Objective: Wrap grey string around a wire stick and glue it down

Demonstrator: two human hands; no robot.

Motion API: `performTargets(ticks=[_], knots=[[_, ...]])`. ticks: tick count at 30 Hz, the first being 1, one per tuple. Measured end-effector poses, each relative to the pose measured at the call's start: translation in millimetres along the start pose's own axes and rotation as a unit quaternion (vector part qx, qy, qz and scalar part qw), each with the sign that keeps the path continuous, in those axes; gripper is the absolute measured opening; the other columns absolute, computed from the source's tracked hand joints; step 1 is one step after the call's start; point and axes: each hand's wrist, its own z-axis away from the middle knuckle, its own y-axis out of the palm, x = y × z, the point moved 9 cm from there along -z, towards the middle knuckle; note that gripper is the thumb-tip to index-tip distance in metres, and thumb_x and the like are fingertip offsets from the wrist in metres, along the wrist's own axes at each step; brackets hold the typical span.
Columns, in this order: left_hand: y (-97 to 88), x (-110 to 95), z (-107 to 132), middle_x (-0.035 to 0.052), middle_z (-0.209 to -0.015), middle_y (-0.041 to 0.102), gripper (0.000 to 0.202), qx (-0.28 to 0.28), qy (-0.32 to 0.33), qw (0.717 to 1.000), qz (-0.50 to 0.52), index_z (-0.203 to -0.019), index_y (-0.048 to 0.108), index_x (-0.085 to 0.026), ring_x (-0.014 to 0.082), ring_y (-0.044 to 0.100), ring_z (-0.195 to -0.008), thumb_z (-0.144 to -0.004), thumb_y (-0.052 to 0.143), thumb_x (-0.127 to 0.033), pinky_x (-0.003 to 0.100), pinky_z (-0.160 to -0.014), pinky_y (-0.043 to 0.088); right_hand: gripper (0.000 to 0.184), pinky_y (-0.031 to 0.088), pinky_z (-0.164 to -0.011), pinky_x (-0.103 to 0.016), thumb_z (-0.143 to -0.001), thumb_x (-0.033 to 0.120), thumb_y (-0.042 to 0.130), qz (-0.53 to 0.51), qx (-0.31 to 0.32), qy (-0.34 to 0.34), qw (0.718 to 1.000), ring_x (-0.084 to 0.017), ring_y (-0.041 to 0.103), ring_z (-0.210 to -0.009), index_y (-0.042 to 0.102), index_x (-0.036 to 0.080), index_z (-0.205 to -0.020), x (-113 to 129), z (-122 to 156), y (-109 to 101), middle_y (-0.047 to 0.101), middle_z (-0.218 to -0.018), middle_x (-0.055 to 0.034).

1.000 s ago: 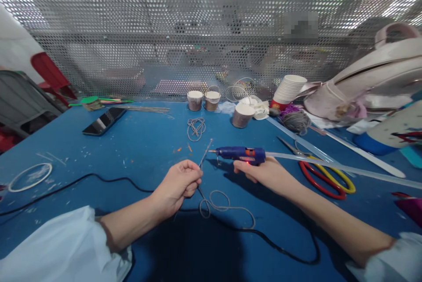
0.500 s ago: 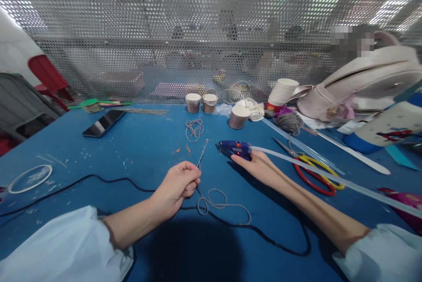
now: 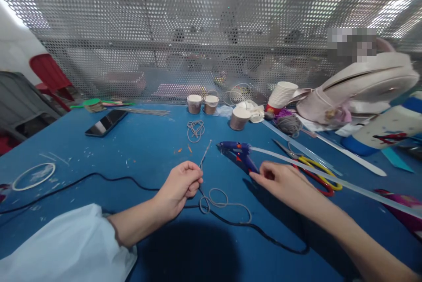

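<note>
My left hand (image 3: 184,185) is closed in a pinch on a thin grey cord (image 3: 206,153). Its stiff, twisted-looking end sticks up past my fingertips, while loose grey loops trail on the blue table to the right of the hand. A dark blue glue gun (image 3: 234,146) lies on its side, nozzle to the left, with a long translucent glue stick (image 3: 296,163) running out of its back. By the end of the gun's handle is my right hand (image 3: 280,181), fingers loosely curled and apart, no longer around the gun. Whether a fingertip still touches the handle is unclear.
Scissors (image 3: 311,165) with red and yellow handles lie beyond my right hand. A bundle of grey cord (image 3: 195,130), small cups (image 3: 194,103), stacked paper cups (image 3: 282,96) and a bag (image 3: 362,84) stand farther back. A phone (image 3: 107,122) lies left. A black cable (image 3: 128,179) crosses the table.
My right hand has let go of the glue gun and drawn back toward me and to the right. The gun's handle now shows. My left hand still pinches the cord, nearly unmoved.
</note>
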Motion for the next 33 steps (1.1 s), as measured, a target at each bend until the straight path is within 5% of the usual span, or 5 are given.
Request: performTargets(ticks=[3, 8, 18, 25, 33], knots=[[4.6, 1, 3, -0.0050, -0.051, 0.052, 0.024, 0.005, -0.002, 1.000, -0.002, -0.067, 0.045, -0.017, -0.0006, 0.028, -0.035, -0.060, 0.068, -0.020, 0.017, -0.038, 0.008, 0.030, 0.032, -0.053, -0.024, -0.084, 0.045, 0.051, -0.159, 0.097, -0.042, 0.982, -0.012, 0.043, -0.056, 0.052, 0.020, -0.067, 33, 14, 22, 0.050, -0.061, 0.0034], [11.4, 2, 9, -0.0058, -0.049, 0.052, 0.023, 0.011, 0.007, 1.000, -0.007, -0.068, 0.046, -0.017, -0.0008, 0.027, -0.034, -0.059, 0.068, -0.020, 0.017, -0.038, 0.010, 0.020, 0.035, -0.055, -0.023, -0.079, 0.036, 0.059, -0.411, 0.161, -0.016, 0.897, -0.010, 0.046, -0.059, 0.062, 0.016, -0.083, 77, 3, 62, 0.055, -0.066, 0.0024], [14.0, 3, 8, -0.0085, -0.046, 0.049, 0.027, 0.026, 0.008, 1.000, -0.004, -0.069, 0.045, -0.017, -0.0007, 0.027, -0.034, -0.062, 0.070, -0.020, 0.017, -0.037, 0.010, 0.027, 0.037, -0.054, -0.023, -0.057, 0.029, 0.082, -0.657, 0.163, 0.088, 0.731, -0.007, 0.049, -0.053, 0.066, 0.014, -0.073, 80, -6, 98, 0.061, -0.064, 0.0029], [16.9, 9, 10, -0.0110, -0.042, 0.039, 0.029, 0.063, 0.000, 0.997, 0.038, -0.070, 0.045, -0.017, 0.0001, 0.025, -0.036, -0.067, 0.073, -0.024, 0.017, -0.038, 0.011, 0.025, 0.037, -0.052, -0.021, -0.054, 0.025, 0.084, -0.699, 0.198, 0.109, 0.679, -0.006, 0.051, -0.047, 0.065, 0.012, -0.065, 78, -6, 110, 0.062, -0.056, 0.0018], [17.7, 9, 9, -0.0072, -0.047, 0.046, 0.028, 0.076, 0.004, 0.995, 0.058, -0.070, 0.051, -0.015, 0.0010, 0.034, -0.041, -0.066, 0.076, -0.026, 0.015, -0.039, 0.021, 0.023, 0.039, -0.053, -0.020, -0.060, 0.025, 0.081, -0.726, 0.211, 0.090, 0.649, -0.006, 0.053, -0.049, 0.062, 0.012, -0.065, 79, -6, 113, 0.061, -0.056, 0.0014]])
